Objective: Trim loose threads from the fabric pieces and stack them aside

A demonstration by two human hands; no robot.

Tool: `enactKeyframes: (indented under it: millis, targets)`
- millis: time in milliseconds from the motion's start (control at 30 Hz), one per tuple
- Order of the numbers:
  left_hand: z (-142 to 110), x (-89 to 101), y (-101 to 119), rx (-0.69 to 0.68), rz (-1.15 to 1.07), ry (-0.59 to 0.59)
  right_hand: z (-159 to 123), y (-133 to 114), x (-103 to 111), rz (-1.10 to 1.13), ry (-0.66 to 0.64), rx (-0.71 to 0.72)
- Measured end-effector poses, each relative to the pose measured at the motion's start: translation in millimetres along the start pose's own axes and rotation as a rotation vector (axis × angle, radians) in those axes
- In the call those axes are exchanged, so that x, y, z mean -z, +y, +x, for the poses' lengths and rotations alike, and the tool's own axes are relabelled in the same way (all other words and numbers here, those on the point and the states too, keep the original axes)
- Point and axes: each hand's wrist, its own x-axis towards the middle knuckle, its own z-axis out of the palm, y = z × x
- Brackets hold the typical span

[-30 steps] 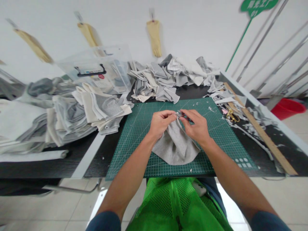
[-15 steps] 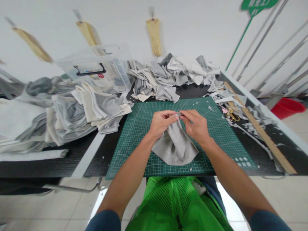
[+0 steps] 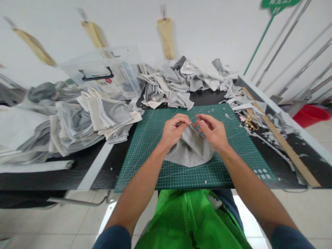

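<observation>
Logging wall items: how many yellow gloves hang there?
3 visible: left glove, upper left; middle glove, partly behind the clear box; right glove, above the fabric pile. A sliver at the left edge may be another.

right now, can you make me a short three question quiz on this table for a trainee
1. True or false: the left hand holds the gray cloth.
2. What hangs on the wall? a) hats b) gloves c) ladles
3. Fill in the colour: the mat beneath the gray cloth is ____.

Key: 1. true; 2. b; 3. green
</observation>
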Motion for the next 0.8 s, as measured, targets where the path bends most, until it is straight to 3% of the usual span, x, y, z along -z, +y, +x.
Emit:
enactKeyframes:
  millis: [333, 533, 800]
  targets:
    - [-3.1, -1.5, 7.7, 0.019, -0.005, -0.005, -4.0, 3.0, 1.3, -0.285, -0.039, 0.246]
    - [-4.5, -3.3, 7.8, 0.023, -0.03, 0.021, -3.2, 4.0, 2.7, -0.327, -0.029, 0.282]
    - [-5.0, -5.6, 4.9, 0.104, -0.147, 0.03, -6.9, -4.6, 0.8, -0.398, -0.113, 0.317]
